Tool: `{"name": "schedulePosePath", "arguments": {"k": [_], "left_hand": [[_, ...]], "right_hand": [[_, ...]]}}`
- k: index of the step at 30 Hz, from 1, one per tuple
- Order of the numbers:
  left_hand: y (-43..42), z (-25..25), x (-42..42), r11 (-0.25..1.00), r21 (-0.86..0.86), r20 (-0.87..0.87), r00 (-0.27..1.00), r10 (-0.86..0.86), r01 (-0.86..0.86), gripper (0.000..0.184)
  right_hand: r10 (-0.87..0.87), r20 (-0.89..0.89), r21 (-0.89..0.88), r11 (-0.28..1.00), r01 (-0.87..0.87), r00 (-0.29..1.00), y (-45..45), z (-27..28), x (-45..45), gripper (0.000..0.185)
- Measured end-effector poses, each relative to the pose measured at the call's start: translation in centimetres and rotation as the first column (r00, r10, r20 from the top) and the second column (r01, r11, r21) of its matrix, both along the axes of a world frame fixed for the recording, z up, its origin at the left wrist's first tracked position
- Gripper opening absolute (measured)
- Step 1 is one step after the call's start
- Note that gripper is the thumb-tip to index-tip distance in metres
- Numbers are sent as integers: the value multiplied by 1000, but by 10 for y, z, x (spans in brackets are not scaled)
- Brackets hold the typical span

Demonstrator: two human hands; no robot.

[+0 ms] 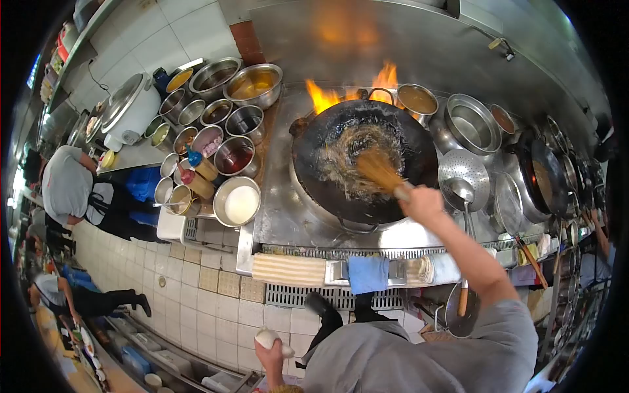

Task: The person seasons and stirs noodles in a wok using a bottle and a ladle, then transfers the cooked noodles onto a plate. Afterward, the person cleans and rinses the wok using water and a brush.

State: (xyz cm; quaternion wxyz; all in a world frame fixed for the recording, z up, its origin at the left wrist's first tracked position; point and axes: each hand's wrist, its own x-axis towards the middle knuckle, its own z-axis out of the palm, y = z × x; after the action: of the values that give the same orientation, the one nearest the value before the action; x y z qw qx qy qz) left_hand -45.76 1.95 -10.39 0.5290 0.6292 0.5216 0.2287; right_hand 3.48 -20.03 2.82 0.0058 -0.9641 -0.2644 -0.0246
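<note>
My right hand (423, 204) is closed round the handle end of a bamboo wok brush (379, 168). The bristles reach down into swirling, foamy water (341, 150) inside a large black wok (321, 191). Flames (322, 97) rise behind the wok's far rim. Low at my left side, my left hand (270, 361) is wrapped round a bunched white cloth (267, 338), apart from the stove.
Left of the wok stand several metal bowls (237, 203) and squeeze bottles (200, 164). At right lie a perforated skimmer (463, 177) and a metal pot (473, 123). Folded towels (368, 274) line the stove's front edge. A person (69, 183) stands far left.
</note>
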Motion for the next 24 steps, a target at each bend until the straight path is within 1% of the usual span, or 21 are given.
{"name": "schedulePosePath", "arguments": {"k": [1,3,5,6,7,9,10,12,13,15,17,18,19,20,21,23,24], "left_hand": [[-1,-1,-8,1000,-25,14,1000,10,-10,41],[-4,-2,-20,997,-77,43,999,27,-24,41],[-1,10,6,997,-77,7,1000,-2,3,42],[0,18,21,997,-80,-13,1000,-19,18,42],[0,27,37,994,-102,31,999,-44,47,42],[-1,45,58,984,-141,116,989,-93,109,43],[-3,46,58,987,-122,103,990,-93,106,43],[-8,42,51,993,-83,83,993,-80,87,43],[-13,38,44,994,-89,128,991,-44,56,43],[-22,32,27,995,-101,209,977,34,-13,43],[-24,37,29,990,-139,187,982,5,21,48],[-25,40,30,986,-160,175,984,-14,42,50],[-25,43,35,987,-148,126,991,-42,61,50],[-23,48,47,987,-141,76,994,-73,83,51],[-20,52,60,986,-129,34,994,-104,108,51],[-19,62,71,980,-127,65,987,-144,151,52],[-17,65,73,977,-123,78,983,-165,173,52]], "right_hand": [[-31,10,-89,996,32,999,-14,7,20,30],[-14,119,20,1000,11,993,-15,10,86,31],[-99,69,100,991,91,993,28,4,140,28],[-90,101,278,959,59,991,49,-12,131,27],[-87,141,447,894,15,986,69,-21,117,27],[2,69,263,965,-20,998,87,-30,63,26],[37,19,217,975,-40,999,76,-28,38,26],[105,-65,103,990,-98,992,47,-5,-5,28],[138,-102,33,990,-136,985,24,7,-10,29],[-9,-56,-149,989,1,998,-3,23,23,25],[1,175,-57,998,10,985,-14,3,98,24],[-89,80,1,996,90,993,10,21,120,24],[-175,-23,47,983,176,984,38,36,124,25],[-179,-26,229,957,180,984,58,14,116,27],[-184,-22,409,895,177,983,78,-12,108,30],[-86,-5,421,904,80,996,103,-37,56,31],[-60,-69,403,912,82,996,105,-37,26,33]]}}
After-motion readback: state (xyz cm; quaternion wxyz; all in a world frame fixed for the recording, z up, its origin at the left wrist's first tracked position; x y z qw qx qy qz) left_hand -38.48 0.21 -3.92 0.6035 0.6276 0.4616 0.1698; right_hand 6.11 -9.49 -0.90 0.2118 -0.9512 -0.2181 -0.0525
